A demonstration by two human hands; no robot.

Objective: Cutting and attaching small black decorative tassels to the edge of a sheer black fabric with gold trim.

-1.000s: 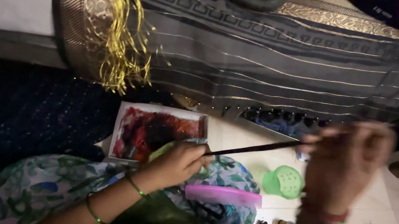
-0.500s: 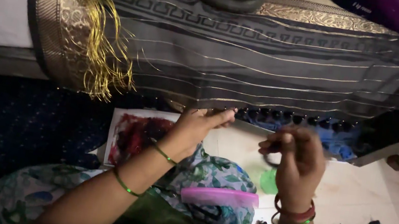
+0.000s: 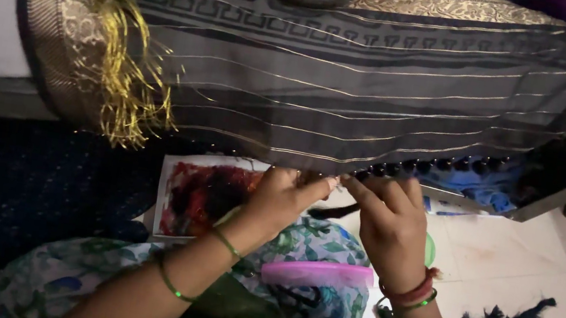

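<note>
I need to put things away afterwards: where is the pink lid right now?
In the head view the pink lid lies low and centre on the floral cloth, just below the left hand and beside the right hand's wrist bangles.

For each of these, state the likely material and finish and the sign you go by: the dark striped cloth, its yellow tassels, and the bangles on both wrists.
Dark striped cloth: thin woven fabric, perhaps silk or a blend; fine metallic-looking gold lines, soft drape.
Yellow tassels: loose shiny gold threads, probably metallic yarn; strands hang separately and glint.
Bangles: thin, glossy green rings, likely glass or plastic; the look cannot settle which.
</note>
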